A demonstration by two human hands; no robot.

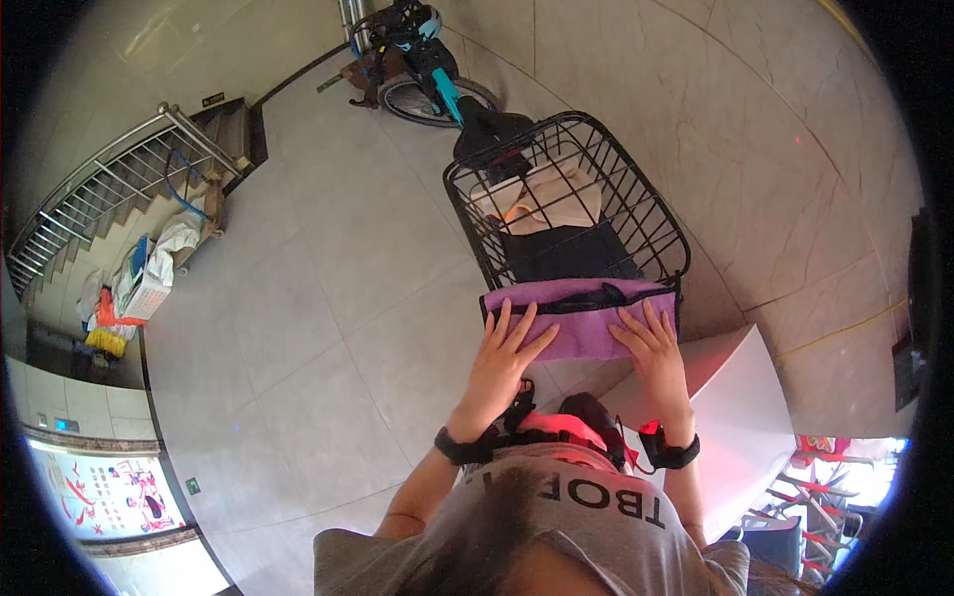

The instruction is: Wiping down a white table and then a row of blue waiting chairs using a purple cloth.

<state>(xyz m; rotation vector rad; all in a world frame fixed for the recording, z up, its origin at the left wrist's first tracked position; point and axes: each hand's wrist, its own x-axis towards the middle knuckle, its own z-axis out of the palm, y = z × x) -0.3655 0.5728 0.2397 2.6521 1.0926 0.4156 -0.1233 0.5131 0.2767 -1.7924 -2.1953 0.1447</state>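
A purple cloth (576, 343) with a dark band along it hangs over the near rim of a black wire basket (641, 182). On its left part lies my left hand (500, 366), fingers spread. My right hand (652, 350) rests on the right part, its fingers also spread and stretched out. Neither hand is closed around the cloth. Inside the basket, a dark cloth (566, 255) lies nearest the purple one, with a beige cloth (571, 199) farther in. Black bands circle both my wrists.
A teal bicycle (446, 94) stands beyond the basket. To my right is a white slanted surface (740, 387), with red-and-grey racks (815, 497) behind it. Far left, stairs with a metal railing (109, 184) have bags and boxes (154, 283) beside them.
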